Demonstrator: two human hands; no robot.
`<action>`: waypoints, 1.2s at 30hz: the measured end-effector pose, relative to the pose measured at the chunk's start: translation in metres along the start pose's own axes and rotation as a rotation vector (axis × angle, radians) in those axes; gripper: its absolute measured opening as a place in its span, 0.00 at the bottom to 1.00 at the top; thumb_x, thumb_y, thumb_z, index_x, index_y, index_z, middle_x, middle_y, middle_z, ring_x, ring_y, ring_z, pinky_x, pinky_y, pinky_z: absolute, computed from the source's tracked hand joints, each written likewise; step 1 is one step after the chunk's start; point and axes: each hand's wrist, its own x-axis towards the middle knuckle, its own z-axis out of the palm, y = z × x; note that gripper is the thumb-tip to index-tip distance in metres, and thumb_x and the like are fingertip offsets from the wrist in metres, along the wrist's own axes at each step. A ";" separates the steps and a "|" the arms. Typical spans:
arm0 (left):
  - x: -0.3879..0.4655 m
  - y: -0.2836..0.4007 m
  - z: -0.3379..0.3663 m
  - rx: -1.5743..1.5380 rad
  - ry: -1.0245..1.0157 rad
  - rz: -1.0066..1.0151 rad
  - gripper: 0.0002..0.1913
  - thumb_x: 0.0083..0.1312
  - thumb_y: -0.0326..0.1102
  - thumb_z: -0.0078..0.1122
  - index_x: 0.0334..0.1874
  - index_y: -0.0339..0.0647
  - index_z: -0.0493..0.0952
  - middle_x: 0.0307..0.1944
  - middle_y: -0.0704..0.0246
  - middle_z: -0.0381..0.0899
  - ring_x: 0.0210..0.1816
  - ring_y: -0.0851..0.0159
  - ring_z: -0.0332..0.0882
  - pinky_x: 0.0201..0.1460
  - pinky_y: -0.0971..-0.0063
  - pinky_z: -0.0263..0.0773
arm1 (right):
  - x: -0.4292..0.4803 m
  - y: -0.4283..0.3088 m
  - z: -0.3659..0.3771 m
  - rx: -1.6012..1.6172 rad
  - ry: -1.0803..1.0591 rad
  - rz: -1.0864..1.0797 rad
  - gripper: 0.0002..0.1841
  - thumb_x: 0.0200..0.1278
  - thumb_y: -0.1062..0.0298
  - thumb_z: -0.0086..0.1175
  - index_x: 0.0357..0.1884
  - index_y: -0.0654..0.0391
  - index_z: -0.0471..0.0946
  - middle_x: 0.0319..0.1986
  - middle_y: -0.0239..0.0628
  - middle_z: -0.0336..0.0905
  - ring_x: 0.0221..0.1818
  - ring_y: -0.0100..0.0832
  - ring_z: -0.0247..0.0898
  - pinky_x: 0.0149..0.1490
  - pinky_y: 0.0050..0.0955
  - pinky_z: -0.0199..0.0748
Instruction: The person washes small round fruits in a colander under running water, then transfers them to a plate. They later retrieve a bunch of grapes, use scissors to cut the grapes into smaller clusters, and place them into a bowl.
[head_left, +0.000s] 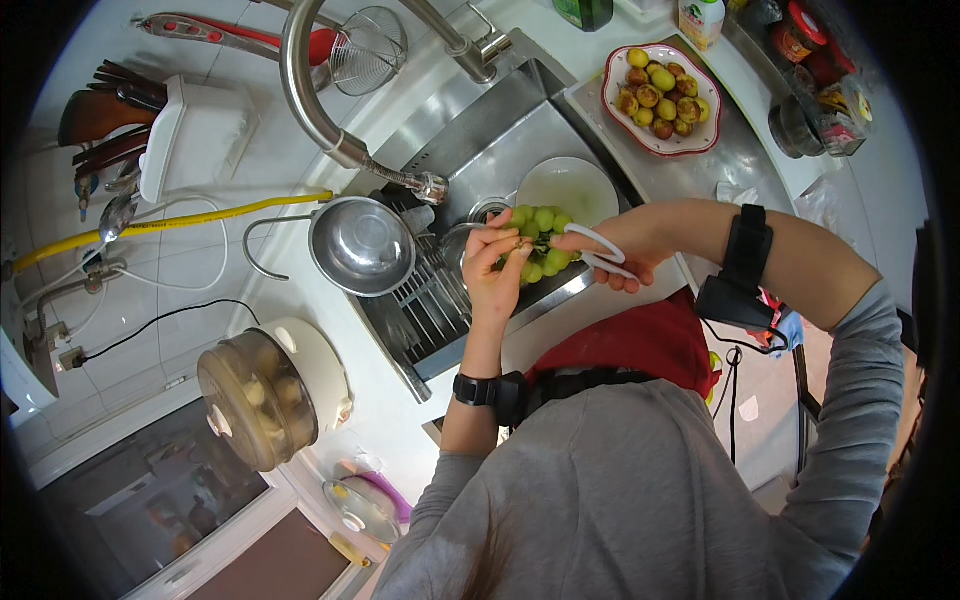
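A bunch of green grapes hangs over the near part of a steel sink. My left hand pinches its stem between thumb and fingers. In my right hand are the white-handled scissors, their handle loops around my fingers and their blades hidden near the grape stems. Just beyond the grapes, a pale round bowl with cloudy liquid rests in the sink. To the left of my left hand, a metal bowl or pan is partly hidden over the rack.
A steel pot sits on a drying rack left of the sink, under the curved faucet. A red-rimmed bowl of jujubes stands on the right drainboard. A food steamer stands at the lower left.
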 end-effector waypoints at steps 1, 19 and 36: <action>0.001 0.002 0.000 0.000 -0.005 0.008 0.07 0.54 0.19 0.62 0.34 0.35 0.81 0.38 0.67 0.74 0.57 0.55 0.72 0.68 0.57 0.57 | -0.002 -0.002 0.000 -0.002 -0.002 0.002 0.42 0.49 0.17 0.39 0.24 0.57 0.67 0.17 0.34 0.66 0.19 0.29 0.66 0.24 0.25 0.57; 0.001 0.002 -0.001 -0.046 0.042 0.030 0.07 0.52 0.19 0.64 0.32 0.37 0.82 0.36 0.68 0.75 0.54 0.57 0.75 0.68 0.57 0.56 | 0.006 -0.020 0.005 -0.048 -0.026 -0.018 0.38 0.58 0.24 0.35 0.25 0.57 0.67 0.14 0.33 0.65 0.15 0.27 0.65 0.20 0.24 0.56; -0.006 -0.003 -0.007 0.024 0.112 0.009 0.05 0.53 0.20 0.64 0.32 0.35 0.81 0.36 0.69 0.74 0.53 0.58 0.75 0.71 0.53 0.52 | 0.033 0.000 0.044 -0.073 0.262 -0.054 0.19 0.63 0.52 0.39 0.22 0.57 0.66 0.12 0.36 0.65 0.10 0.27 0.56 0.17 0.26 0.52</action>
